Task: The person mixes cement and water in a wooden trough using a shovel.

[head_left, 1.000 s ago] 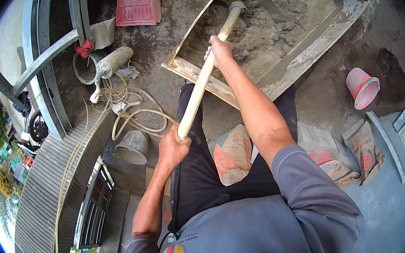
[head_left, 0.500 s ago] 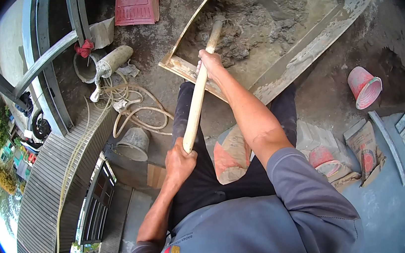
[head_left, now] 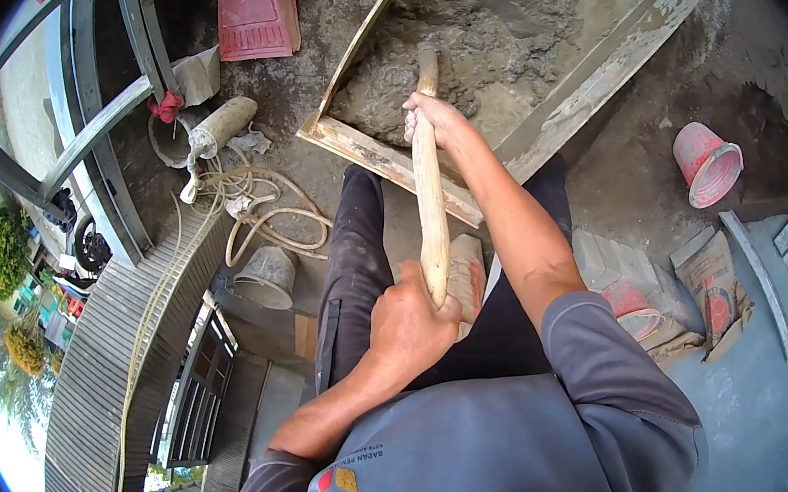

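Both hands are on one long wooden handle (head_left: 430, 193). The right hand (head_left: 435, 120) is farther up, with its fingers curled all the way around the wood, near the inside of the wooden mixing box (head_left: 608, 81). The left hand (head_left: 414, 319) is close to the belly, and it wraps the bottom end of the handle in a fist. The thumb side of that fist is up against the wood.

The handle runs over the near wall of the box, and its far end goes down into the wet gray cement mix (head_left: 505, 29). The tool's head is sunk in the mix, so I can't quite tell if it is a hoe or a shovel.

The box walls stand on both sides of the handle, and the left corner is closer to it than the right one. A paper sack (head_left: 467, 276) sits between the legs, just past the left fist. Bare dirt (head_left: 624, 171) lies right of the box, up to a pink bucket (head_left: 707, 162). A coiled hose (head_left: 285, 212) is left of the legs.
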A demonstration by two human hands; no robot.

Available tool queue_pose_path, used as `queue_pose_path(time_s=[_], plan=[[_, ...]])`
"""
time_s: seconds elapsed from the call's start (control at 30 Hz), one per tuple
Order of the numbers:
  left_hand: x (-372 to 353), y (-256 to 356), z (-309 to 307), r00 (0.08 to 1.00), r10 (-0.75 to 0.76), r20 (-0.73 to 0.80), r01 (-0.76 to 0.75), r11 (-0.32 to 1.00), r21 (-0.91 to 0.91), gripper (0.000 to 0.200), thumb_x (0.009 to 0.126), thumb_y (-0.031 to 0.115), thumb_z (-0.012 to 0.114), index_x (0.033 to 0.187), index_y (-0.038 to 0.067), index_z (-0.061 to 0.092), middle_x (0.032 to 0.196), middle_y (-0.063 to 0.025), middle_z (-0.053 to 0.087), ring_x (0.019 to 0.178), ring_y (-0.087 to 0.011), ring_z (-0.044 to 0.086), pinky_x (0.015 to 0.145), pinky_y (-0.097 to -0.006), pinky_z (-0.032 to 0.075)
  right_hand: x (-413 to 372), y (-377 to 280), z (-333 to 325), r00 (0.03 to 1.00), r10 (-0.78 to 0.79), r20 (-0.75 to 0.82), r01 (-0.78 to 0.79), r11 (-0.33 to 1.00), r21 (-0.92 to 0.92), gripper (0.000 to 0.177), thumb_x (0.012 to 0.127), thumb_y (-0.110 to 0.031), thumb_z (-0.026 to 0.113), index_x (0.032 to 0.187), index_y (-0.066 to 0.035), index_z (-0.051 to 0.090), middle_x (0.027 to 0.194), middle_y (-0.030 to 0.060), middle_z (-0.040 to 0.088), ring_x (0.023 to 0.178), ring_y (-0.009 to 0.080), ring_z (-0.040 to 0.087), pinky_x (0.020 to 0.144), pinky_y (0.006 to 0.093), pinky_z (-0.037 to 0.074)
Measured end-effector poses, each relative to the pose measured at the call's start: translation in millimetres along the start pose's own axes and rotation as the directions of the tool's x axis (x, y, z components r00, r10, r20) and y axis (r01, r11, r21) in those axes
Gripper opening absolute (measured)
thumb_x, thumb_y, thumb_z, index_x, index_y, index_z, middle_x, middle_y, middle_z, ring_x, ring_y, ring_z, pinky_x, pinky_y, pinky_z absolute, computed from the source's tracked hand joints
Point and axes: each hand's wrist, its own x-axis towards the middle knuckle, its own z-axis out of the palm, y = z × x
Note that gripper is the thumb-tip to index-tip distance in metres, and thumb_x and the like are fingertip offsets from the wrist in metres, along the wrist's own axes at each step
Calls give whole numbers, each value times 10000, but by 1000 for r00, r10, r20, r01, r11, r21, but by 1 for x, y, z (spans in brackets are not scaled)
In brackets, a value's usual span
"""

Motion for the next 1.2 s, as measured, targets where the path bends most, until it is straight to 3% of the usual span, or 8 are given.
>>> queue_pose_path(time_s=[0.23,0.37,0.57,0.67,0.8,0.93,1.0,1.2], plan=[[-38,4,-27,981,152,116,-157,987,36,345,812,135,690,1030,-69,518,716,-293,650,699,-476,687,654,-528,547,-78,-28,-30,991,-120,-60,127,981,148,192,888,-156,593,753,-111,463,592,31,445,481,179,433,481,355,443],[-32,-71,-44,960,258,110,-260,966,10,347,803,139,687,1089,8,539,792,-267,670,795,-459,687,722,-525,540,-113,-21,-22,907,-326,-266,369,921,130,141,898,-164,598,832,-79,508,648,46,460,504,167,440,475,364,448],[127,-250,-14,908,410,-89,-392,905,167,226,722,100,711,927,79,620,903,-136,658,986,-375,612,864,-484,447,-75,18,8,736,-558,-384,627,775,76,117,899,-125,620,889,-36,546,718,58,510,585,201,514,565,401,512],[206,-296,24,937,309,-161,-286,946,152,243,744,83,692,982,107,651,1002,-99,667,1066,-355,598,908,-483,429,-57,28,11,669,-615,-417,693,719,52,112,889,-90,633,856,-23,549,725,64,524,602,207,536,609,411,535],[213,-327,38,956,252,-147,-240,966,94,274,766,69,669,1037,112,665,1036,-96,669,1105,-347,586,958,-480,413,-77,57,36,589,-708,-390,762,647,-23,116,846,-56,631,869,-10,527,712,76,536,557,211,557,550,368,530],[95,-328,-12,923,377,-74,-364,920,143,233,713,55,664,944,48,637,987,-197,659,1044,-418,598,914,-491,456,-111,85,61,714,-616,-332,655,755,7,104,860,-70,612,898,-6,540,707,76,532,558,213,567,540,368,532],[63,-297,-24,968,249,-37,-248,968,41,230,734,85,663,955,39,621,942,-236,669,972,-450,636,839,-517,492,-99,82,61,779,-546,-308,591,804,70,124,866,-106,617,910,-14,545,697,77,522,526,211,548,500,376,517],[140,-183,19,968,233,-95,-222,968,115,226,754,140,675,938,28,604,854,-267,679,879,-480,654,778,-543,514,-15,-38,-10,722,-545,-426,591,806,-30,165,869,-162,629,893,-31,532,690,75,506,482,200,501,430,396,471]])
